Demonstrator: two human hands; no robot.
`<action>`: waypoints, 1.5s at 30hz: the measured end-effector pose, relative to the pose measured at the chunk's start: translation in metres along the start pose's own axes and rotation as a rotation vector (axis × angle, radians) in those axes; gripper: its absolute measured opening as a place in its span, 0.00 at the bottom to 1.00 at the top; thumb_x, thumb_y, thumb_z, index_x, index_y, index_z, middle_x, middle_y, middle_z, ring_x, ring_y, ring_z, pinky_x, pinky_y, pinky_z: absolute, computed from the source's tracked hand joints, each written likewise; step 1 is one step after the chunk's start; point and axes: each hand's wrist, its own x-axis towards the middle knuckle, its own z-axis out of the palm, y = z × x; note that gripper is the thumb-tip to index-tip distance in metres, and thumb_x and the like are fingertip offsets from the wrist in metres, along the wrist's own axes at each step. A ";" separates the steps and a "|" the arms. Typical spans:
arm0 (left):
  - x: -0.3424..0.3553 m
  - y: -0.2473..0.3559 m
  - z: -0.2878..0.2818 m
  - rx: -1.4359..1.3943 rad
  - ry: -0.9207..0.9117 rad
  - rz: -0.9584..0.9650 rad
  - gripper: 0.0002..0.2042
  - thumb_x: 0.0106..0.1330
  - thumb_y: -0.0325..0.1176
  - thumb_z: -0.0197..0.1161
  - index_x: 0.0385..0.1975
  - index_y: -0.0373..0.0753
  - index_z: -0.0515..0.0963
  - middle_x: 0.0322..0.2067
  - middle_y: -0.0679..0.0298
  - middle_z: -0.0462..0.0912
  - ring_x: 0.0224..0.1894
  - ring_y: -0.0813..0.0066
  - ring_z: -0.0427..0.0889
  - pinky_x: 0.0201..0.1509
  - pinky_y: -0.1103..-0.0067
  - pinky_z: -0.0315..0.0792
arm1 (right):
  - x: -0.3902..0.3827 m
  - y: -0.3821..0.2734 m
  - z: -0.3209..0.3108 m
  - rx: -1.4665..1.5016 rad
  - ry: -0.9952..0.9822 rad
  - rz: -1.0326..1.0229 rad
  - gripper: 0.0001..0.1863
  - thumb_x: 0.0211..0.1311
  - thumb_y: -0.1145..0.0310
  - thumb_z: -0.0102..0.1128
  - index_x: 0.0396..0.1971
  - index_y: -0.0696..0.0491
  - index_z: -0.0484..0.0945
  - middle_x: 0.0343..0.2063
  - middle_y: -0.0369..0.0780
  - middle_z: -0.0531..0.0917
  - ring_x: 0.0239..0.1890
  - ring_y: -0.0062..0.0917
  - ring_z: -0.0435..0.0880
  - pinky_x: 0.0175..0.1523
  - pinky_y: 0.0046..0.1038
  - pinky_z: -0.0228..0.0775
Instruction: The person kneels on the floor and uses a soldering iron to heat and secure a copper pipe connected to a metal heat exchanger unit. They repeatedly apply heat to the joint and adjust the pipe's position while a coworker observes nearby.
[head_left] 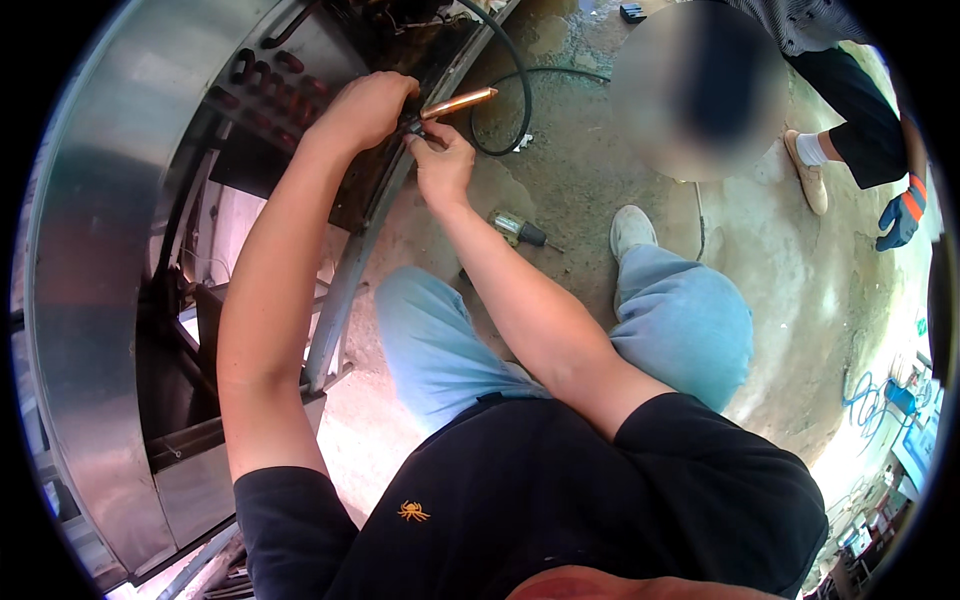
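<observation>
My left hand (368, 108) reaches from the left into a steel appliance frame (85, 310), its fingers curled down at the edge; what they hold is hidden. Just below and right of it, my right hand (443, 160) pinches a small metal fitting (416, 128) at the frame's rail. A copper tube (462, 101) slants up to the right beside both hands, over a looped black hose (528, 95). Several coiled elements (270, 80) show inside the appliance, left of my left hand.
A cordless drill (515, 228) lies on the stained concrete floor (790, 310) between the appliance and my legs. At the upper right stands another person (840, 110) with a blue-and-orange gloved hand (900, 210); part of that area is blurred. Blue hose coils (865, 400) lie far right.
</observation>
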 end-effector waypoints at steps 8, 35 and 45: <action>0.007 0.009 -0.007 0.141 -0.273 -0.070 0.16 0.60 0.27 0.64 0.48 0.45 0.84 0.45 0.54 0.88 0.49 0.51 0.86 0.52 0.60 0.79 | -0.002 -0.007 0.006 -0.138 -0.003 -0.109 0.17 0.54 0.77 0.74 0.44 0.63 0.81 0.37 0.44 0.89 0.40 0.28 0.90 0.50 0.29 0.81; -0.008 0.048 0.016 0.098 -0.201 -0.099 0.11 0.54 0.23 0.68 0.38 0.36 0.83 0.39 0.49 0.87 0.46 0.46 0.85 0.50 0.57 0.78 | -0.011 -0.029 -0.032 -0.187 -0.102 -0.111 0.17 0.54 0.77 0.70 0.45 0.61 0.79 0.39 0.44 0.88 0.41 0.28 0.89 0.49 0.30 0.80; 0.033 0.033 -0.015 0.104 -0.452 0.047 0.19 0.55 0.16 0.60 0.46 0.38 0.86 0.41 0.48 0.88 0.49 0.50 0.86 0.51 0.64 0.79 | -0.017 -0.023 -0.031 -0.054 -0.170 -0.061 0.19 0.59 0.77 0.69 0.50 0.64 0.77 0.45 0.44 0.87 0.45 0.25 0.87 0.51 0.26 0.78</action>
